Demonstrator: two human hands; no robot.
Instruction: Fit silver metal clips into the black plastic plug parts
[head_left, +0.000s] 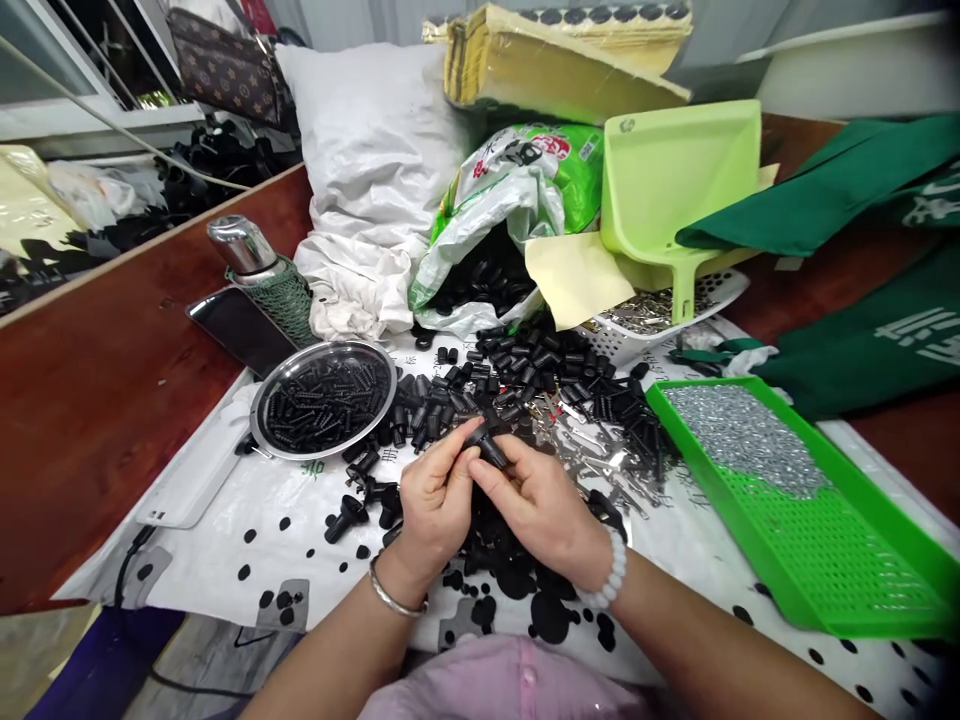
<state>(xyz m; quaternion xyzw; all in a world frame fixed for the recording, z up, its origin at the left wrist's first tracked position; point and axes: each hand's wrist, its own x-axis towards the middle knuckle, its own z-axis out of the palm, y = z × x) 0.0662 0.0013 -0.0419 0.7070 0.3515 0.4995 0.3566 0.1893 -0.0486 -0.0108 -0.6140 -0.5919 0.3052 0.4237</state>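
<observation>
A small black plastic part [491,450] with a short cylindrical stem is pinched between my two hands over the middle of the table. My left hand [435,495] closes its thumb and finger on the upper left side of it. From the right, my right hand [536,500] grips the same part, fingers behind and thumb in front. A pile of black cylindrical caps [532,365] lies just beyond my hands. Flat metal clips [600,450] are scattered to their right. Similar flanged black parts [347,518] lie to the left; those under my hands are partly hidden.
A round metal tray [257,425] holds black ribbed pieces. At right, a green perforated tray [772,590] contains small silvery pieces. Behind stand an open bag of black parts [487,275], a light-green dustpan [682,180] and a white basket [622,345]. A phone [240,330] leans against a flask [281,300].
</observation>
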